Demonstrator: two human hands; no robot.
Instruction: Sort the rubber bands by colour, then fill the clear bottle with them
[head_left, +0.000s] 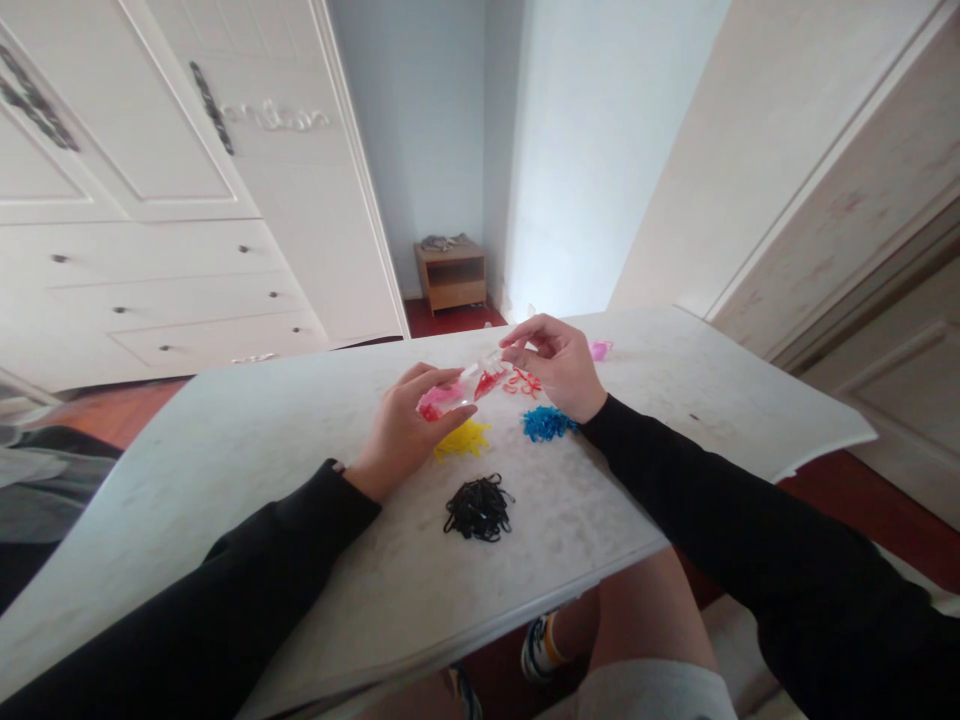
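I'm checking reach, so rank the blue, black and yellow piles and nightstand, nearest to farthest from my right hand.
From your right hand in the head view:
1. blue pile, just below it
2. yellow pile, leftward
3. black pile, left, nearer you
4. nightstand, beyond the table

Everything is seen through one camera worn on the person's head. It is pointed forward and down, so the left hand point(405, 428) and the right hand point(564, 368) are seen from above and behind. The white table point(300, 460) under both hands is looked down on from close by. Far past the hands, a small wooden stand point(457, 294) is seen. Beyond the left hand, to its left, a big white cupboard point(180, 270) is caught too.
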